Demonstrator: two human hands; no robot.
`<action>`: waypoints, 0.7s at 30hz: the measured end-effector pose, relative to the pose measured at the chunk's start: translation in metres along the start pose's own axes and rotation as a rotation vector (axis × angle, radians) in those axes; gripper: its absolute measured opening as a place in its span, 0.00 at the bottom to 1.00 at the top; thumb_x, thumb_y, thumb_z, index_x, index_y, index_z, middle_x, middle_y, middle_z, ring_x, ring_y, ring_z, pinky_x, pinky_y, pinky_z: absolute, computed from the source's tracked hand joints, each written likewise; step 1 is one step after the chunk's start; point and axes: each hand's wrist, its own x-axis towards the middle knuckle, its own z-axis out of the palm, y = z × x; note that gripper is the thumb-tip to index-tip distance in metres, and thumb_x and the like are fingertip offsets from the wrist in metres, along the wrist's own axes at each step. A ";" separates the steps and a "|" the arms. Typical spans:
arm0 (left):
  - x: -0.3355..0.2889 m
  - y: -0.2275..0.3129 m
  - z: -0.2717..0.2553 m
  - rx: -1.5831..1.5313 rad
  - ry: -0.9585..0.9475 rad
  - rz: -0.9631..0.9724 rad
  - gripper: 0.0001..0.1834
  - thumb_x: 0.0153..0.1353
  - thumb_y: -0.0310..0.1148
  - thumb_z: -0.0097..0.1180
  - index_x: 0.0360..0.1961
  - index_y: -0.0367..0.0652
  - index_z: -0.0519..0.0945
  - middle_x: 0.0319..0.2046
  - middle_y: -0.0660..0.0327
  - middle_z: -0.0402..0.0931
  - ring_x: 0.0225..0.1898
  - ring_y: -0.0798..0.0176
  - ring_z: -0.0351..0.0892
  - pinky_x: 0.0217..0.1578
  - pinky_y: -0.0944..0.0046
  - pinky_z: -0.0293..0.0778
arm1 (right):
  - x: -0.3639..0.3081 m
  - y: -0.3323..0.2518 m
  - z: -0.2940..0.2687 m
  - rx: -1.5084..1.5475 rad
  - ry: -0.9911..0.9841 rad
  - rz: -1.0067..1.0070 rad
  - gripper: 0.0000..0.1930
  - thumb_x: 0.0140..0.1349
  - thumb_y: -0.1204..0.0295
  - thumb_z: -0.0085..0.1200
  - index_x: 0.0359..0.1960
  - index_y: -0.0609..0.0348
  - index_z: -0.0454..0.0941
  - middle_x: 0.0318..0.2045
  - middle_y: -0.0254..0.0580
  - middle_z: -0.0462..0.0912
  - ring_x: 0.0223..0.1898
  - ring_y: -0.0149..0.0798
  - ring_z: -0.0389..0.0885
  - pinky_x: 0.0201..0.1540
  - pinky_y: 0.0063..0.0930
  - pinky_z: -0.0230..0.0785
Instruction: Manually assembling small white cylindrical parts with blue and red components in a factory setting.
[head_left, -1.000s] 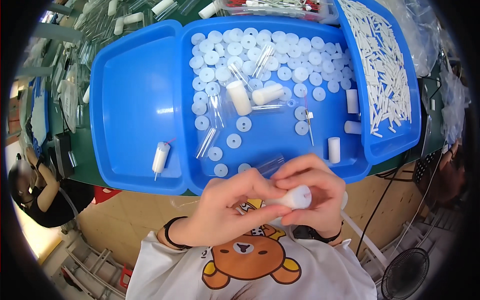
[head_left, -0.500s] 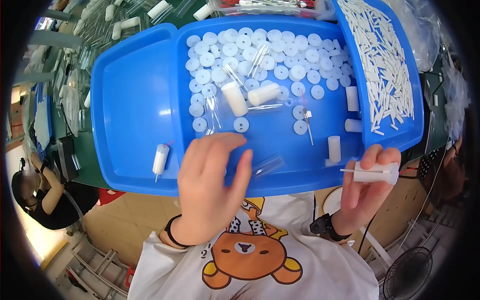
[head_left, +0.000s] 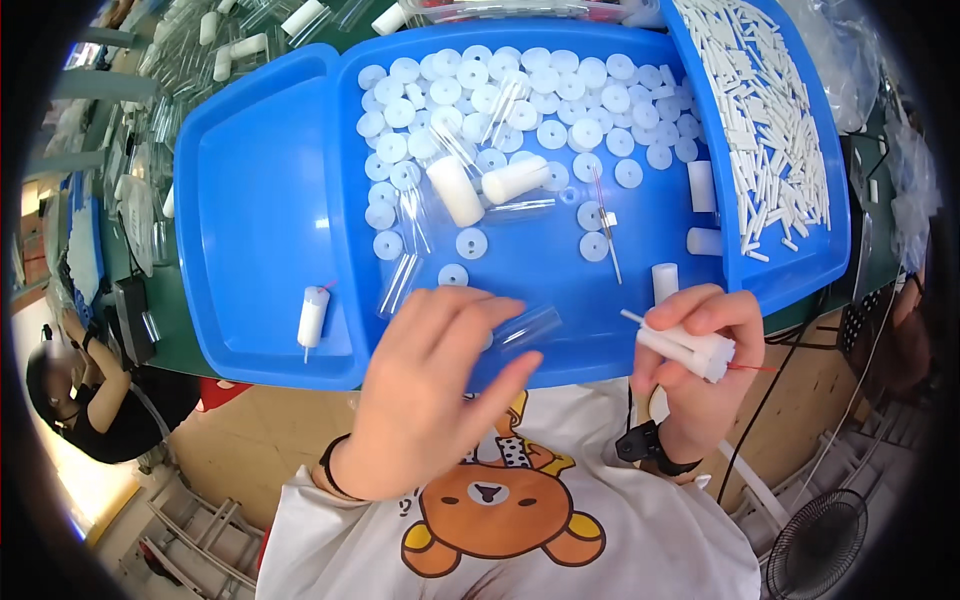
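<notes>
The right hand (head_left: 712, 405) holds a white cylinder (head_left: 688, 350) with a thin red wire (head_left: 757, 368), while the left hand (head_left: 425, 375), grip wide, is near a clear cylindrical tube (head_left: 535, 326).

white cylinder (head_left: 664, 279): lower end behind right hand (head_left: 708, 398) | clear container (head_left: 540, 11): cut by top edge
</notes>
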 end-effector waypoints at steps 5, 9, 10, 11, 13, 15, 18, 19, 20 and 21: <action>0.006 0.002 0.021 0.195 0.003 0.083 0.22 0.41 0.26 0.69 0.40 0.39 0.78 0.35 0.57 0.74 0.36 0.56 0.72 0.35 0.63 0.70 | 0.005 0.006 0.000 -0.132 -0.021 -0.045 0.20 0.41 0.82 0.69 0.37 0.64 0.74 0.39 0.51 0.77 0.40 0.37 0.79 0.40 0.25 0.74; 0.008 0.003 0.011 -0.017 0.026 0.154 0.22 0.44 0.24 0.65 0.43 0.38 0.75 0.33 0.57 0.74 0.34 0.58 0.73 0.33 0.63 0.70 | 0.004 0.005 0.002 -0.147 -0.058 -0.030 0.20 0.40 0.82 0.70 0.36 0.64 0.75 0.38 0.49 0.77 0.39 0.37 0.79 0.40 0.25 0.73; 0.008 0.001 0.008 -0.100 0.020 0.187 0.21 0.45 0.23 0.64 0.43 0.37 0.74 0.32 0.57 0.74 0.33 0.59 0.73 0.32 0.64 0.70 | 0.004 0.005 0.003 -0.162 -0.072 -0.044 0.20 0.40 0.82 0.70 0.36 0.64 0.75 0.37 0.49 0.77 0.39 0.36 0.79 0.40 0.24 0.73; 0.008 -0.002 0.004 -0.181 0.013 0.219 0.20 0.46 0.23 0.62 0.43 0.37 0.74 0.32 0.57 0.74 0.33 0.60 0.73 0.32 0.64 0.70 | 0.004 0.006 0.003 -0.171 -0.087 -0.072 0.20 0.40 0.82 0.70 0.36 0.64 0.75 0.38 0.49 0.77 0.39 0.36 0.79 0.40 0.24 0.73; 0.006 -0.004 -0.002 -0.297 -0.048 0.235 0.19 0.47 0.22 0.60 0.43 0.36 0.72 0.31 0.57 0.74 0.31 0.61 0.73 0.31 0.64 0.70 | 0.004 0.008 0.003 -0.189 -0.117 -0.127 0.19 0.40 0.83 0.70 0.36 0.64 0.76 0.38 0.49 0.77 0.38 0.36 0.79 0.39 0.24 0.73; 0.003 -0.003 -0.008 -0.367 -0.153 0.198 0.19 0.48 0.22 0.58 0.43 0.36 0.71 0.30 0.57 0.74 0.30 0.61 0.73 0.31 0.63 0.71 | 0.005 0.007 0.007 -0.168 -0.153 -0.100 0.18 0.41 0.83 0.69 0.36 0.65 0.76 0.38 0.50 0.78 0.37 0.36 0.79 0.38 0.24 0.73; 0.002 -0.002 -0.009 -0.302 -0.216 0.202 0.19 0.47 0.24 0.61 0.43 0.37 0.72 0.30 0.56 0.73 0.28 0.61 0.72 0.29 0.65 0.71 | 0.005 0.009 0.014 -0.170 -0.185 -0.112 0.18 0.42 0.82 0.69 0.36 0.65 0.77 0.38 0.51 0.79 0.37 0.37 0.80 0.37 0.24 0.73; 0.003 -0.001 -0.009 -0.268 -0.212 0.210 0.20 0.47 0.25 0.62 0.42 0.36 0.72 0.30 0.56 0.73 0.27 0.61 0.72 0.28 0.65 0.71 | 0.005 0.010 0.016 -0.176 -0.192 -0.125 0.18 0.42 0.82 0.69 0.37 0.65 0.77 0.38 0.51 0.79 0.37 0.38 0.80 0.37 0.24 0.73; 0.005 0.001 -0.010 -0.234 -0.209 0.215 0.20 0.47 0.26 0.63 0.42 0.36 0.73 0.30 0.56 0.72 0.27 0.61 0.72 0.27 0.65 0.70 | 0.006 0.010 0.015 -0.202 -0.210 -0.143 0.18 0.42 0.82 0.69 0.36 0.65 0.77 0.38 0.51 0.80 0.37 0.38 0.80 0.37 0.24 0.73; 0.006 0.002 -0.010 -0.199 -0.206 0.221 0.21 0.47 0.27 0.64 0.42 0.36 0.73 0.30 0.56 0.72 0.26 0.61 0.72 0.26 0.65 0.70 | 0.008 0.009 0.015 -0.227 -0.229 -0.160 0.17 0.43 0.81 0.69 0.36 0.65 0.77 0.38 0.51 0.80 0.38 0.39 0.80 0.37 0.25 0.73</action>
